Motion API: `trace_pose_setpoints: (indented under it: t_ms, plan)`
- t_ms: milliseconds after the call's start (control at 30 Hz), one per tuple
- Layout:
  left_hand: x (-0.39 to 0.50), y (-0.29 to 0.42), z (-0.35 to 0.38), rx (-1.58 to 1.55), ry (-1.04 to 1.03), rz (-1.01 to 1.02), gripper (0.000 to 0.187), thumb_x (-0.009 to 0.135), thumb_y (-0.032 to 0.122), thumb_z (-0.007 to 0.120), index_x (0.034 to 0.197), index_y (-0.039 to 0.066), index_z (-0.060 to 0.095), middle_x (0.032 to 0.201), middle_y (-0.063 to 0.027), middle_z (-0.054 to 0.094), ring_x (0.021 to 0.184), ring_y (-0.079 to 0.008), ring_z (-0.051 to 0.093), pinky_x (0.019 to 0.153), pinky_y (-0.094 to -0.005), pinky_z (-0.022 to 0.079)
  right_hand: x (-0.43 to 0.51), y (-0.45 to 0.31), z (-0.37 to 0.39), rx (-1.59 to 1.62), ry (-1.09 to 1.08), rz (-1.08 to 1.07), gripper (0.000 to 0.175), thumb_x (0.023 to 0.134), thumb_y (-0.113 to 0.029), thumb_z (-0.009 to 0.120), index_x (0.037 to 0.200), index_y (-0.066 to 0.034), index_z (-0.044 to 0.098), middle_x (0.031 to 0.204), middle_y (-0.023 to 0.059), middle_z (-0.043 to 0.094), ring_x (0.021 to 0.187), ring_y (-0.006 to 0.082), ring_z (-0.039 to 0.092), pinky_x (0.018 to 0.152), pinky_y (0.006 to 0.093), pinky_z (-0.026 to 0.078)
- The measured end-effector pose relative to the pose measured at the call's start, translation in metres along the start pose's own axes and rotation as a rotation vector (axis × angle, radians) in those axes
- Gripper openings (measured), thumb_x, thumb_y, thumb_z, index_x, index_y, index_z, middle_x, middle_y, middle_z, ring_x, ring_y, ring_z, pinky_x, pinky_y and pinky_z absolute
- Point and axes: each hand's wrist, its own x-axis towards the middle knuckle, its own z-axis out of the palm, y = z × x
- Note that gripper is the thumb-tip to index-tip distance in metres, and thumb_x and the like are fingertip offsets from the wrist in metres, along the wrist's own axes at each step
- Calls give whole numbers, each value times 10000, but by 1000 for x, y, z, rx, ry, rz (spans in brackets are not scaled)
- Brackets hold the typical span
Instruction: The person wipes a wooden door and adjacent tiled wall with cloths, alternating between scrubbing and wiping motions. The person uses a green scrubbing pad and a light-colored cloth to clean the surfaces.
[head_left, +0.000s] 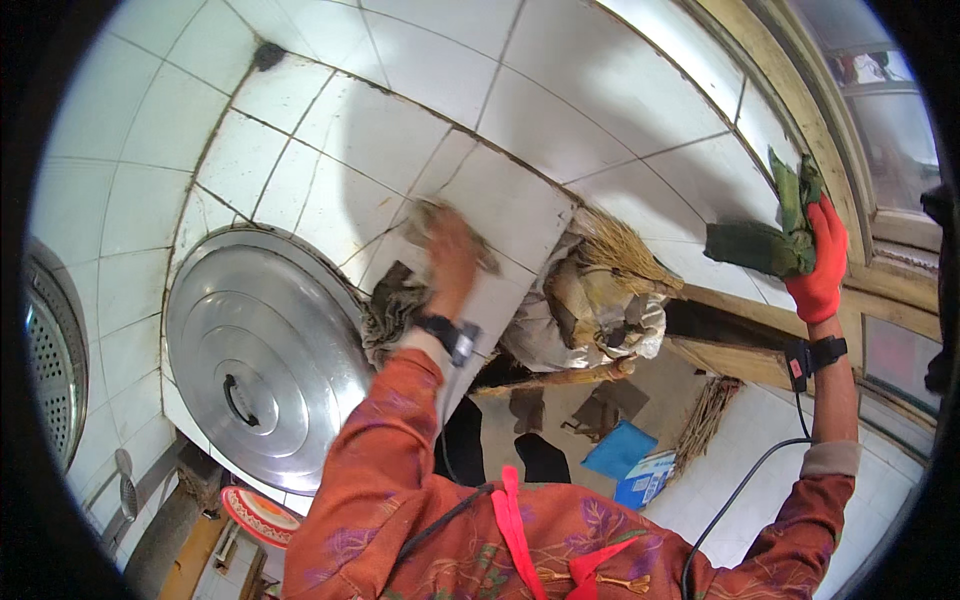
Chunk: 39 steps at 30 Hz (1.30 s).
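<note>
My left hand (452, 262), bare and blurred, is pressed over a greyish rag (427, 221) on the white tiled counter (352, 120). A dark crumpled cloth (394, 307) lies beside its wrist, close to the large round metal lid (300, 330). My right hand (821, 259) wears a red glove and is raised to the right near the wooden window frame. Its fingers are around a green bundle (787, 236) with several flat, strip-like ends; whether it is cloth or leaves I cannot tell.
A straw hand broom (619, 251) lies over a pale sack (525, 330) at the counter's corner. On the floor are a blue item (621, 448) and a twig bundle (701, 424). A perforated metal pan (49, 375) and a red patterned plate (259, 517) are at left.
</note>
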Motion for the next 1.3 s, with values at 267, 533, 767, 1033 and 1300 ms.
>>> trace_pose_setpoints:
  t_ms: [267, 533, 767, 1033, 1300]
  plan:
    - [-11, -55, 0, -218, -350, -5, 664, 941, 259, 590, 1530, 35, 381, 1576, -201, 378, 1427, -389, 380, 1197, -604, 212, -3, 3, 3, 62, -31, 75, 648, 768, -78, 791, 1372, -20, 563, 1471, 220, 518, 1289, 401, 526, 1088, 433, 421]
    - [56, -205, 56, -426, -223, -616, 811, 969, 428, 603, 1610, 104, 227, 1674, -185, 179, 1497, -473, 226, 1168, -624, 272, -8, 8, 5, 26, -46, 83, 665, 788, -135, 785, 1398, -25, 543, 1487, 219, 500, 1310, 400, 503, 1105, 443, 399]
    - [15, -132, 18, -521, -205, 44, 762, 894, 291, 687, 1542, 63, 358, 1638, -176, 284, 1471, -394, 329, 1162, -533, 299, -10, 11, 4, 13, -48, 69, 663, 807, -152, 749, 1418, -24, 526, 1498, 223, 484, 1331, 408, 486, 1122, 454, 381]
    - [122, -307, 115, -495, -277, -670, 871, 990, 565, 538, 1610, 60, 191, 1666, -260, 112, 1525, -487, 87, 1186, -648, 183, -15, 15, 9, 31, 0, 33, 651, 823, -118, 746, 1424, -27, 513, 1488, 231, 489, 1325, 404, 497, 1119, 458, 385]
    - [143, -117, 59, -302, -44, 60, 782, 937, 374, 627, 1539, -23, 326, 1553, -274, 372, 1385, -431, 412, 1155, -561, 330, -15, 17, 10, 7, 27, -16, 665, 794, -92, 772, 1407, -24, 524, 1465, 248, 501, 1304, 420, 512, 1091, 464, 419]
